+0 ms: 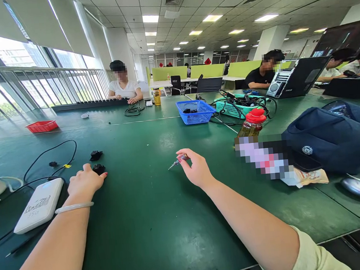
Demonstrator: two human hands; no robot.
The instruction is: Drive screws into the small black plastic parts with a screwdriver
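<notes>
My right hand point(197, 169) is raised over the middle of the green table, pinching a small screwdriver point(178, 162) between thumb and fingers. The screwdriver's thin tip points down to the left. At the left, my left hand point(85, 181) rests low on the tabletop, its thumb and index finger on either side of a small black part point(99, 169); the other fingertips are hidden. Another small black part point(96, 155) lies just beyond, and a smaller black piece point(53, 164) sits farther left. A white power bank point(39, 205) lies beside my left wrist.
A black cable point(74, 146) loops behind my left hand. Across the table stand a red tray point(42, 126), a blue basket point(196, 111) and a green basket point(230, 108) with cables. To the right are a red-lidded bottle point(252, 124) and a navy bag point(328, 139). Several people sit beyond.
</notes>
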